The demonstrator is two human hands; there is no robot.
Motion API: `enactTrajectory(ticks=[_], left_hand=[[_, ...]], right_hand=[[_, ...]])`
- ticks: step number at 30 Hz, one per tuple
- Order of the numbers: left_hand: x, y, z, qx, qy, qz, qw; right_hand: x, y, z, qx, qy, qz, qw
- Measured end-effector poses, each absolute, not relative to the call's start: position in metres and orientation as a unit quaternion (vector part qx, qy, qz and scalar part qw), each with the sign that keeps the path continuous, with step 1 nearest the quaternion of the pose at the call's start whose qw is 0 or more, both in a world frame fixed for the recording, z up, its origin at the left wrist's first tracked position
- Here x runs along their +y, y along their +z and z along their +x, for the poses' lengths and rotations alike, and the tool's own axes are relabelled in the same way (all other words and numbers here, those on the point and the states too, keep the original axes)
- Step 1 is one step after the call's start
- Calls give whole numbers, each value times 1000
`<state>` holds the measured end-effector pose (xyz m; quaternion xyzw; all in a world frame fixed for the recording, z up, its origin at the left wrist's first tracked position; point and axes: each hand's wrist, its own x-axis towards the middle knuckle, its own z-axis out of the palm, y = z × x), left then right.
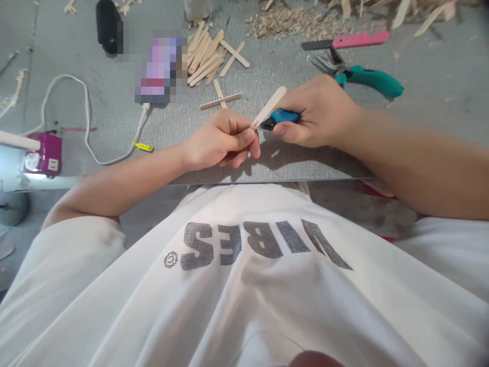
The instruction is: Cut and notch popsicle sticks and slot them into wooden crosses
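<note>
Between the thumb and fingers of my left hand [233, 136] is one end of a wooden craft stick [272, 106], which slants up to the right. My right hand [319, 114] is closed around a blue cutter [287, 116]. Its black tip touches or nearly touches the stick close to my left fingertips; the blade itself is too small to make out. Just beyond my hands, two craft sticks [221, 101] lie crossed on the grey table [183, 137].
A pile of craft sticks [206, 53] lies ahead, with wood shavings [290, 23] to its right. Teal-handled pliers [376, 81] and a pink-handled knife [361, 40] rest near my right hand. To the left are a phone [158, 69], its white cable [87, 117], a black case [107, 25] and a purple adapter [48, 153].
</note>
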<state>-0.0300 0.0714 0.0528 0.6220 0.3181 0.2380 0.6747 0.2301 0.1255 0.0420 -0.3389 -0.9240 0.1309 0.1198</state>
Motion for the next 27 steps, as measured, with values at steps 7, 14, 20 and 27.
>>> enactTrajectory(ticks=[7,14,20,27], left_hand=[[71,50,-26,317,254,577,708],[73,39,-23,249,303,511,765],[72,46,-24,272,348,529,725],[79,54,-24,468,397,567,550]], right_hand=[[116,40,219,-898,78,-402,159],[116,47,220,-884,35,-441,151],[130,47,229,-875,-10,-447,188],[150,34,231,-831,112,-500,215]])
